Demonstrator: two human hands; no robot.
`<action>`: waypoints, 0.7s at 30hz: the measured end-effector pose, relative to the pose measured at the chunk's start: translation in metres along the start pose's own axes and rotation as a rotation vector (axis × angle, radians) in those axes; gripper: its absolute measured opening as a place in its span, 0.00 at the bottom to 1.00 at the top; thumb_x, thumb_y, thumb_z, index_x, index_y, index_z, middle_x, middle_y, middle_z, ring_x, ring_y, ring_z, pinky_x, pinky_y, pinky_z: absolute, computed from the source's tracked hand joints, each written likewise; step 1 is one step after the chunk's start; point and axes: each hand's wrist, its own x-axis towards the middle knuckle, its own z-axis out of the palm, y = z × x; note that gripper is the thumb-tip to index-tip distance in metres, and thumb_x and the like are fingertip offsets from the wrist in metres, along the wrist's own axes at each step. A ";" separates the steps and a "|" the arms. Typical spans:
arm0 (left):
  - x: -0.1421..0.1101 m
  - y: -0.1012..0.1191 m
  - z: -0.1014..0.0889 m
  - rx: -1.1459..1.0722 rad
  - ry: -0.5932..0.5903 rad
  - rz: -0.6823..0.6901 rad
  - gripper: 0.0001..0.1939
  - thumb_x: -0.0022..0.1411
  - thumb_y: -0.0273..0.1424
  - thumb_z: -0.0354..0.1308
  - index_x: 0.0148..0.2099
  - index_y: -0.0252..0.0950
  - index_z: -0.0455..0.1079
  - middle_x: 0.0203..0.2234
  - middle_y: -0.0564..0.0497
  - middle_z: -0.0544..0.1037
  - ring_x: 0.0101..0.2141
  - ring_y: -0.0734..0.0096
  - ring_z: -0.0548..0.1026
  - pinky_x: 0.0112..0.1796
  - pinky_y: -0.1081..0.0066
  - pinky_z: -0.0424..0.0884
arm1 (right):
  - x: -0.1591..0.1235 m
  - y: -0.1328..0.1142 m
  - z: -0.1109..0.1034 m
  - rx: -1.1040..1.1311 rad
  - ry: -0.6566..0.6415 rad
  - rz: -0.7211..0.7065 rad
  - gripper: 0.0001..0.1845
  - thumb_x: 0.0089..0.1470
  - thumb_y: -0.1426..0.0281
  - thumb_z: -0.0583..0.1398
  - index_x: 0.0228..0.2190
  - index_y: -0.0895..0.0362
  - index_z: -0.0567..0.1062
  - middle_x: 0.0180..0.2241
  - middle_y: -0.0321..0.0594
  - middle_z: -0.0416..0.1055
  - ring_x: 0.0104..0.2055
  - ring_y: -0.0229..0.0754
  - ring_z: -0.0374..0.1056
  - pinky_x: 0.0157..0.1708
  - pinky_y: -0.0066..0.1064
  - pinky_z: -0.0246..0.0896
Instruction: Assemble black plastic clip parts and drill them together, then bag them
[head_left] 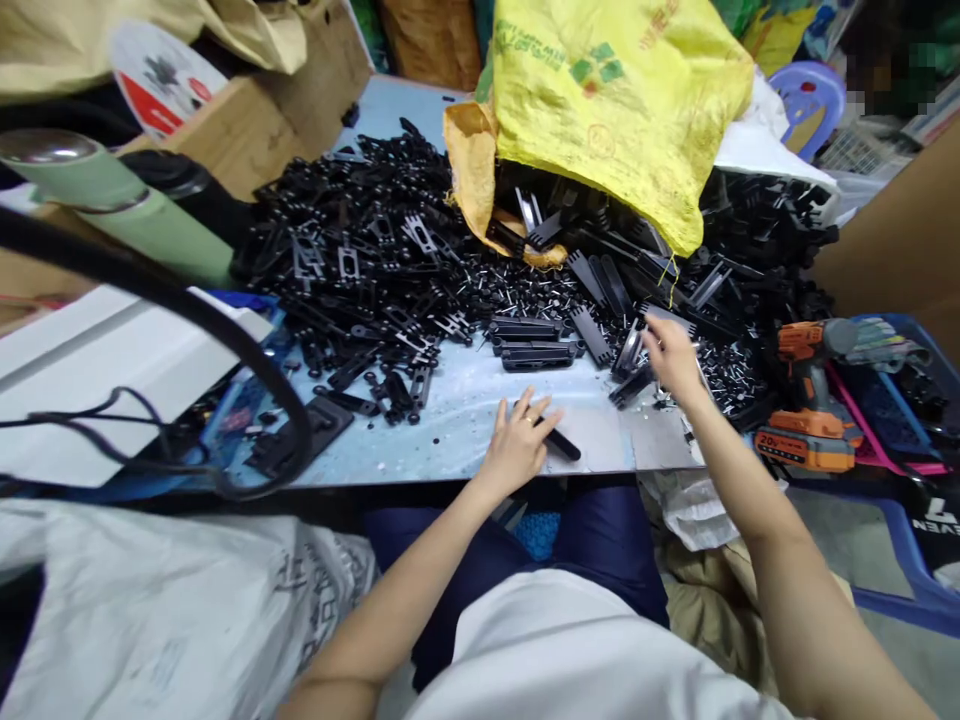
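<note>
My left hand (521, 440) rests near the table's front edge, fingers spread over a long black plastic piece (562, 444) that juts out on its right side. Bent at the fingers, my right hand (673, 360) is over the black parts on the right; whatever is between its fingertips is too small to make out. Just left of it lie dark pieces with slotted ends, such as one slotted part (591, 336). Two stacked black assemblies (537, 343) lie beyond my left hand. Behind them spreads a heap of small screws (517, 288).
A large pile of black plastic parts (352, 250) covers the left of the table (465, 385). A yellow sack (615, 100) spills parts at the back. An orange cordless drill (810, 400) stands at right. A black bent tube (225, 345) and green flask (150, 220) are left.
</note>
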 end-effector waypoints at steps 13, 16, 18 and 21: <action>0.005 0.014 -0.001 0.395 -0.194 0.091 0.23 0.56 0.16 0.45 0.52 0.35 0.66 0.31 0.46 0.74 0.35 0.65 0.72 0.43 0.60 0.66 | 0.099 0.115 -0.042 -0.479 -0.445 0.536 0.20 0.53 0.76 0.53 0.49 0.64 0.68 0.49 0.56 0.67 0.49 0.50 0.66 0.41 0.34 0.62; 0.004 0.015 0.004 0.385 -0.193 0.082 0.24 0.56 0.15 0.44 0.52 0.37 0.66 0.31 0.47 0.73 0.36 0.66 0.72 0.41 0.63 0.66 | 0.101 0.114 -0.041 -0.492 -0.439 0.507 0.19 0.55 0.71 0.54 0.49 0.65 0.67 0.48 0.57 0.68 0.48 0.49 0.67 0.40 0.34 0.62; 0.003 0.016 0.005 0.368 -0.191 0.072 0.24 0.56 0.16 0.44 0.52 0.36 0.66 0.30 0.47 0.73 0.36 0.66 0.72 0.40 0.64 0.66 | 0.100 0.111 -0.042 -0.501 -0.438 0.474 0.19 0.56 0.70 0.53 0.47 0.66 0.68 0.44 0.57 0.70 0.47 0.49 0.68 0.40 0.34 0.61; 0.001 0.016 0.004 0.334 -0.169 0.055 0.23 0.57 0.16 0.44 0.51 0.36 0.66 0.31 0.46 0.74 0.36 0.64 0.72 0.40 0.63 0.66 | 0.100 0.106 -0.049 -0.529 -0.412 0.411 0.17 0.56 0.71 0.53 0.44 0.67 0.69 0.41 0.60 0.71 0.46 0.50 0.68 0.41 0.37 0.60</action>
